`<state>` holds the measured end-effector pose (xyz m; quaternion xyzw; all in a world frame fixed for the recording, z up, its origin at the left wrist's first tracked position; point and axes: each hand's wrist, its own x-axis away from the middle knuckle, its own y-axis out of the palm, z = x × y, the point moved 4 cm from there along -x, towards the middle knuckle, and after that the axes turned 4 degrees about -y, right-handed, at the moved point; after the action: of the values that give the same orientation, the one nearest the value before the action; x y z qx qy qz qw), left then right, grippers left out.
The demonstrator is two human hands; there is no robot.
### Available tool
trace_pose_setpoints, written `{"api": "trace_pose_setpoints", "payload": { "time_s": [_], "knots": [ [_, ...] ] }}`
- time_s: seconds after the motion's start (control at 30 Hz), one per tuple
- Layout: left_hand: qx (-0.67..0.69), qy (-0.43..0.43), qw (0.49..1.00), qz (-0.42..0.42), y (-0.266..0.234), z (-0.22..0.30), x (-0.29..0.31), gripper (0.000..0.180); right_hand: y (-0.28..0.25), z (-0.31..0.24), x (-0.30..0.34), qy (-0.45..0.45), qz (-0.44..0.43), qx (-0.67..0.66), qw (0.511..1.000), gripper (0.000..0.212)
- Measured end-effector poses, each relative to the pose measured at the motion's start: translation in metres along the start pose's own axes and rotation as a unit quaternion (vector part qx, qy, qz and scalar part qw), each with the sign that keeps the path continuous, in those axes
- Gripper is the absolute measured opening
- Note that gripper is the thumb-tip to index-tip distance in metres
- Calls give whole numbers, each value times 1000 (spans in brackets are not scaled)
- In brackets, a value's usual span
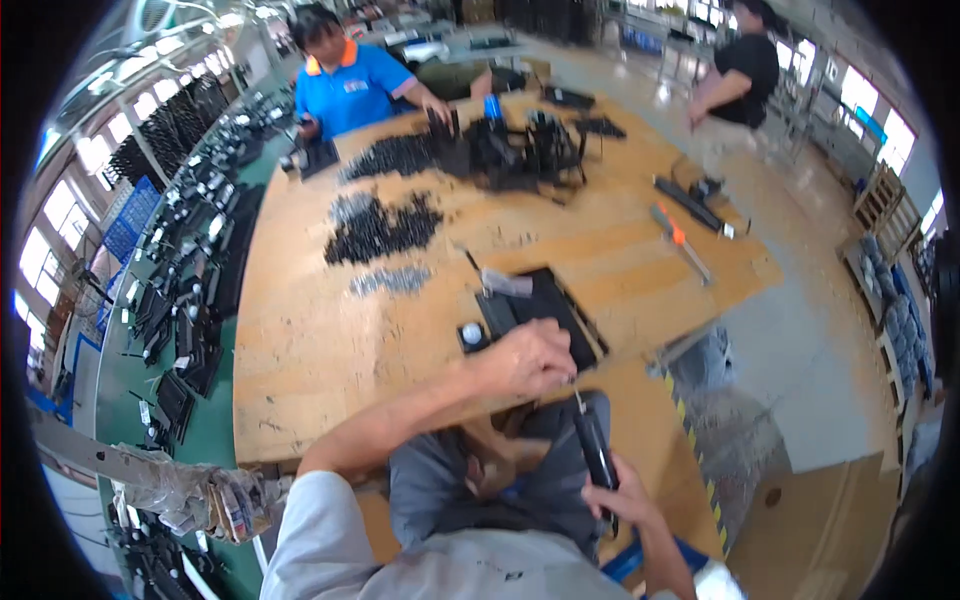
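My right hand [622, 492] grips the body of a black electric screwdriver [594, 440], held below the table's near edge with its thin bit [579, 402] pointing up and away. My left hand [535, 358] is closed, fingertips pinched together at the bit's tip; whatever is between them is hidden or too small to name. Just beyond that hand, a flat black panel-like part [545, 305] lies at the table's edge, partly covered by the hand. A pale greyish piece [506, 284] rests on its far end. To its left sits a small black block with a white round top [472, 335].
On the wooden table [300, 350] lie piles of small black parts [385, 228], silver pieces [392, 280], a black heap [520, 150] and an orange-handled tool [680, 240]. A green bench [215, 355] with black units runs along the left. A person in blue [355, 90] works across the table.
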<state>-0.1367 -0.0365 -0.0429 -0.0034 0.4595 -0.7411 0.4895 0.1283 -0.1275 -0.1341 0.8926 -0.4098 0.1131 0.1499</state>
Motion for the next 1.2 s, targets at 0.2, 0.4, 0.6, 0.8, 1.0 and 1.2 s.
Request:
{"api": "trace_pose_setpoints", "payload": {
  "time_s": [0.2,0.4,0.6,0.8,1.0,1.2],
  "knots": [
    [3,-29,999,-27,-6,-14,-13,16,-9,12,-22,-12,-25,-21,999,40],
    [42,-112,993,7,-9,-17,-8,25,-6,13,-23,-21,-38,-37,998,49],
    [-245,-33,968,-50,1,-12,-13,45,-8,16,-17,-9,-40,-26,999,52],
    [-242,-60,967,-42,10,-21,-13,48,-12,15,-20,-9,-45,-11,999,52],
    [-234,-61,970,-33,9,-25,-15,46,-12,0,-23,5,-41,20,999,51],
    [-235,-56,970,-16,11,-26,-16,42,-13,-1,-24,23,-44,52,997,52]
  ]
}}
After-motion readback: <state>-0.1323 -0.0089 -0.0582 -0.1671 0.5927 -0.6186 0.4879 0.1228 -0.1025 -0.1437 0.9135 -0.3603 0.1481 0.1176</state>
